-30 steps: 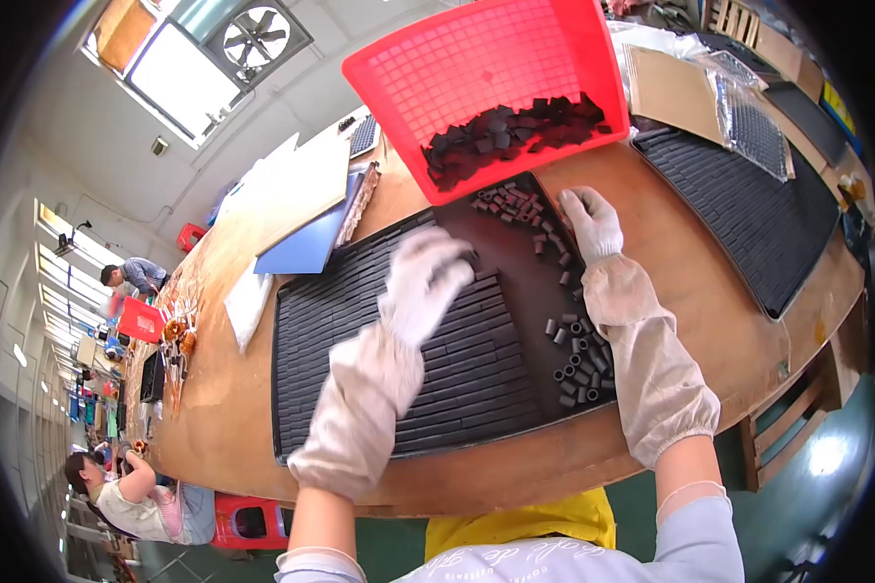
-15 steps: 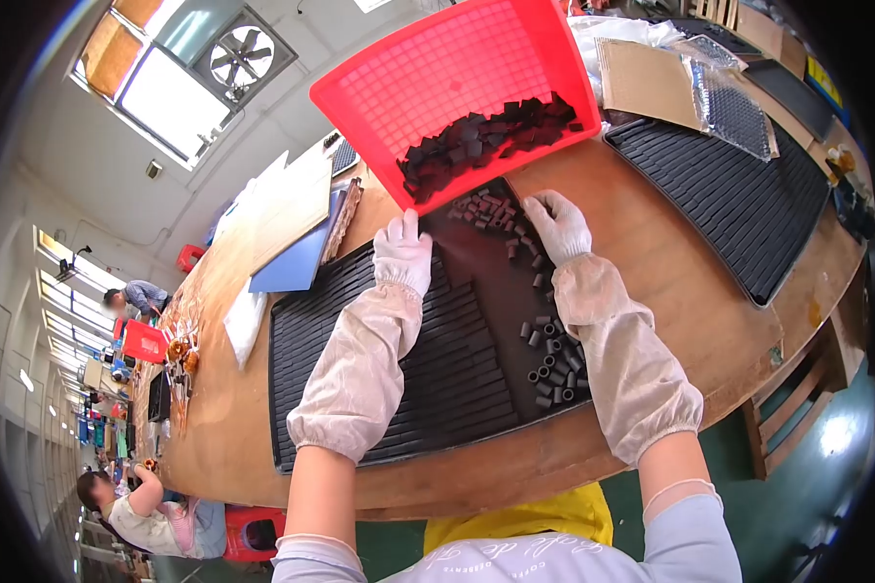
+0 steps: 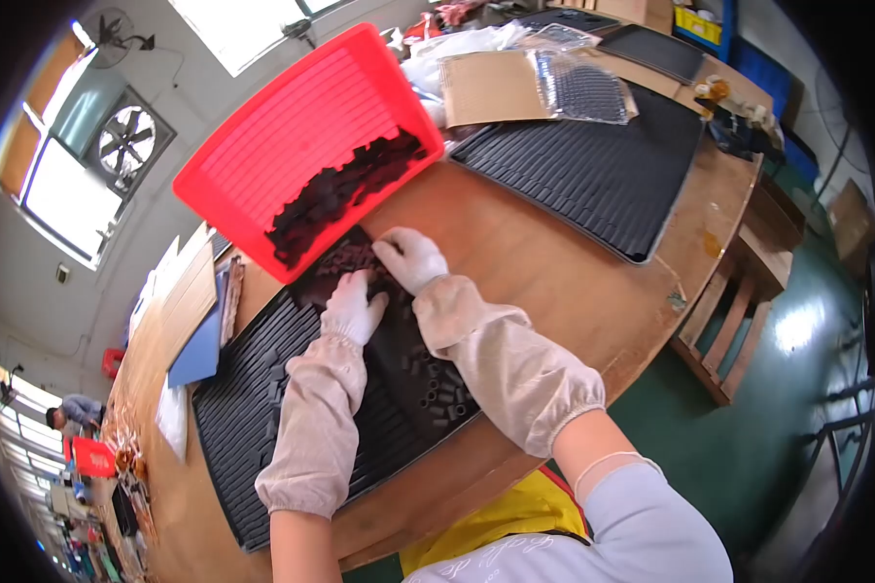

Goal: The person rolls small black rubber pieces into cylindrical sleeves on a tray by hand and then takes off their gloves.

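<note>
My left hand [image 3: 353,309], in a white glove, is over the black tray [image 3: 233,428], its thumb apart from the fingers. The fingertips reach a pile of loose short black tubes [image 3: 348,257] at the tray's far end. My right hand [image 3: 414,260], also gloved, is on the other side of this pile, its fingers curved toward it and not gripping anything I can see. Rows of black pieces cover the tray's left part. More loose tubes [image 3: 442,394] lie nearer me on the right, some standing on end.
A red bin [image 3: 292,146] holding flat black pieces stands tilted at the tray's far end. Another filled black tray [image 3: 593,175] lies at right, with cardboard [image 3: 493,87] and bubble wrap [image 3: 583,87] on it. Boards [image 3: 196,340] lie at left. A person [image 3: 73,413] is far left.
My head has turned right, so the scene has shifted left. Both hands have come closer together around the pile of tubes, the right hand moving in from the tray's edge.
</note>
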`<state>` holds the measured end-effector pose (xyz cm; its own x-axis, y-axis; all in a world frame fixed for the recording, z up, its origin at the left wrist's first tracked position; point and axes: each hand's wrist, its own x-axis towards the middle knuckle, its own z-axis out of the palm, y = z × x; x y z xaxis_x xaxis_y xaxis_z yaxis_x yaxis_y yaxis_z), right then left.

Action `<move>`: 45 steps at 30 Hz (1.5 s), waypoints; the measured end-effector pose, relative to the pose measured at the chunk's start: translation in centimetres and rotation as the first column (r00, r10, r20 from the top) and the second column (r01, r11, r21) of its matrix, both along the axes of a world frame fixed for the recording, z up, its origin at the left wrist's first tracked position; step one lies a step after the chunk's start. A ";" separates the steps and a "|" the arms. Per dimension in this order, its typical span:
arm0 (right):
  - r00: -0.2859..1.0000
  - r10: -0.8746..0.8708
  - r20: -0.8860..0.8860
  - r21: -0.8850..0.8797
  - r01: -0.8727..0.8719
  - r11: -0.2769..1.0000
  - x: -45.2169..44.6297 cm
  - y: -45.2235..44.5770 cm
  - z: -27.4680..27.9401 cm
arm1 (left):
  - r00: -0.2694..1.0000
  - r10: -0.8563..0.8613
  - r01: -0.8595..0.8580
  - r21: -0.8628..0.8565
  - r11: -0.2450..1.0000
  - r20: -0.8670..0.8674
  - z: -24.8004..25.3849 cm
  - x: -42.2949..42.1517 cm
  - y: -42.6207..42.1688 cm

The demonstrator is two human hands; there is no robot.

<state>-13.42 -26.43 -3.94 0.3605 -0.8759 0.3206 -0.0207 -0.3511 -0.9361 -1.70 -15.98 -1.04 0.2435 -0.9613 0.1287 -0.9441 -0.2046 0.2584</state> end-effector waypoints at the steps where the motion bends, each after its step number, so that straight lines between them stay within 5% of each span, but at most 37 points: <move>1: 1.000 0.012 0.005 0.028 -0.012 1.000 0.4 -0.3 -0.3 | 0.999 0.047 -0.046 0.012 0.999 -0.023 0.0 0.0 -0.1; 5: 0.999 -0.030 -0.017 -0.090 0.028 0.996 0.4 0.0 -0.2 | 0.998 -0.035 0.035 0.012 0.999 0.053 -2.5 2.6 -1.7; 10: 0.999 -0.012 -0.042 -0.169 0.005 0.986 -0.2 0.6 0.7 | 0.985 0.098 -0.073 0.173 0.982 -0.139 1.0 0.6 -0.1; 16: 0.952 0.173 0.253 0.100 -0.203 0.974 -0.1 2.7 3.1 | 0.943 0.025 -0.096 -0.198 0.976 -0.332 3.0 0.9 2.8; 17: 0.949 0.185 0.254 0.237 -0.246 0.940 0.0 3.3 3.6 | 0.874 -0.076 -0.099 -0.329 0.939 -0.480 3.1 0.9 2.7; 19: 0.738 0.284 0.612 0.367 -0.583 0.725 1.2 3.2 2.2 | 0.855 -0.087 -0.167 -0.430 0.887 -0.511 4.8 -0.2 3.1; 22: 0.405 0.368 0.837 0.325 -0.909 0.260 0.7 5.4 3.5 | 0.984 0.103 -0.140 -0.263 0.955 -0.148 5.6 -1.5 4.4; 25: 0.482 0.206 0.852 0.450 -0.874 0.182 1.3 5.1 1.4 | 0.987 0.079 -0.109 -0.228 0.968 -0.138 5.2 -1.7 6.2; 27: 0.589 0.071 0.805 0.568 -0.799 0.197 1.5 3.7 0.7 | 0.988 0.065 -0.112 -0.371 0.922 -0.138 5.8 -1.1 8.2; 29: 0.510 0.072 0.857 0.501 -0.858 0.113 0.8 3.1 1.5 | 0.993 0.059 -0.092 -0.379 0.921 -0.099 7.4 0.1 12.4; 31: 0.530 0.060 0.846 0.507 -0.835 0.214 0.2 2.8 1.6 | 0.995 0.101 -0.095 -0.387 0.917 -0.006 6.3 3.2 16.1; 33: 0.526 0.067 0.848 0.485 -0.821 0.301 0.1 2.9 1.7 | 0.957 0.240 -0.279 -0.283 0.918 -0.163 5.9 5.2 20.3; 35: 0.621 0.143 0.771 0.524 -0.745 0.412 0.4 3.3 1.7 | 0.914 0.397 -0.405 -0.243 0.881 -0.084 4.0 6.4 24.3; 38: 0.673 0.161 0.722 0.585 -0.718 0.376 1.0 4.5 2.7 | 0.870 0.486 -0.458 -0.222 0.861 0.089 0.4 7.1 28.4; 39: 0.721 0.169 0.672 0.628 -0.675 0.386 1.1 5.1 3.0 | 0.864 0.503 -0.498 -0.133 0.857 0.007 -0.4 6.7 29.2; 41: 0.731 0.243 0.638 0.610 -0.672 0.420 1.4 5.3 2.3 | 0.838 0.496 -0.482 -0.116 0.868 0.226 -1.3 5.2 29.6; 42: 0.871 0.413 0.267 0.444 -0.492 0.749 1.4 5.6 2.3 | 0.845 0.498 -0.483 -0.120 0.867 0.196 -1.3 5.0 29.4; 43: 0.918 0.364 -0.157 0.101 -0.352 0.931 1.3 5.9 2.2 | 0.841 0.505 -0.491 -0.120 0.863 0.194 -1.3 4.8 29.4; 44: 0.966 0.053 -0.252 -0.682 -0.216 0.699 1.5 5.8 0.8 | 0.866 0.490 -0.469 -0.173 0.866 0.104 -1.2 4.7 29.4; 45: 0.966 0.062 -0.252 -0.685 -0.223 0.694 1.2 6.6 1.2 | 0.885 0.466 -0.450 -0.231 0.862 0.017 -1.0 4.7 29.4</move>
<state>-12.21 -19.85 -2.77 0.5860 -0.3552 0.7283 -0.0653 -0.9166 -0.3944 3.03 13.43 -2.05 0.6324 -0.6902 0.3517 -0.7746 -0.5656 0.2829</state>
